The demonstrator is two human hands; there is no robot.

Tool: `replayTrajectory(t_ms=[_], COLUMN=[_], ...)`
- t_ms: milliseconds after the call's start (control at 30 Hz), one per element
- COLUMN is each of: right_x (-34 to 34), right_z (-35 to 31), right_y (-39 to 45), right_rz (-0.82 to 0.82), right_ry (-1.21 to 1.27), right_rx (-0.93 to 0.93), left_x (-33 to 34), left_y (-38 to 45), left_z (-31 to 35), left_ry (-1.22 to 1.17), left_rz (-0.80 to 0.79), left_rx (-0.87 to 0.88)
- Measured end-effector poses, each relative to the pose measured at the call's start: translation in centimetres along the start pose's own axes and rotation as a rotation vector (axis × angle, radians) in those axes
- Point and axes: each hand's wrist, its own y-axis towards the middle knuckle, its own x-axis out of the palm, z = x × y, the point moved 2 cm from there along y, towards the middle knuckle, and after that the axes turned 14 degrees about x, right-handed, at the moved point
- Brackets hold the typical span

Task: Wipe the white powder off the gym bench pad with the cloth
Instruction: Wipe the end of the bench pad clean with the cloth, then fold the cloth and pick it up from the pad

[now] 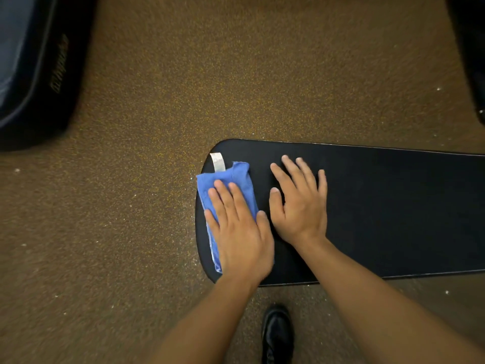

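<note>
A black gym bench pad (393,211) stretches from the centre to the right edge. At its rounded left end lies a folded blue cloth (231,185) with a white tag. My left hand (240,229) presses flat on the cloth, fingers spread over it. Right beside it, my right hand (299,203) rests palm down on the bare pad with fingers apart, holding nothing. No white powder shows on the visible pad surface; small white specks lie on the floor around the pad's left end.
Brown speckled rubber floor (131,206) surrounds the bench. A dark blue padded piece of equipment (34,69) sits at the upper left, another dark object (469,53) at the upper right. My black shoe (278,334) stands below the pad's near edge.
</note>
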Motion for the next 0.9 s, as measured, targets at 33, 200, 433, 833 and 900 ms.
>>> replayTrajectory(t_ms=[33, 200, 433, 833, 900], right_x=[-0.3, -1.8, -1.8, -2.1, -2.0], right_z=[0.1, -0.7, -2.7, -5.9, -6.3], right_y=[-0.1, -1.1, -4.9, -6.4, -6.2], right_rz=[0.045, 0.134, -0.015, -0.203, -0.228], right_ry=[0.064, 0.195, 0.077, -0.145, -0.097], right_rx=[-0.025, -0.095, 0.136, 0.349, 0.366], left_x=[-0.5, -4.5, -7.3, -8.8, -9.1], left_y=[0.1, 0.7, 1.9, 8.5, 8.4], left_z=[0.1, -3.8, -5.6, -3.6, -3.3], left_ry=[-0.053, 0.142, 0.314, 0.657, 0.633], left_rz=[-0.031, -0.03, -0.056, -0.388, -0.36], left_rx=[-0.009, 0.191, 0.62, 1.116, 1.169])
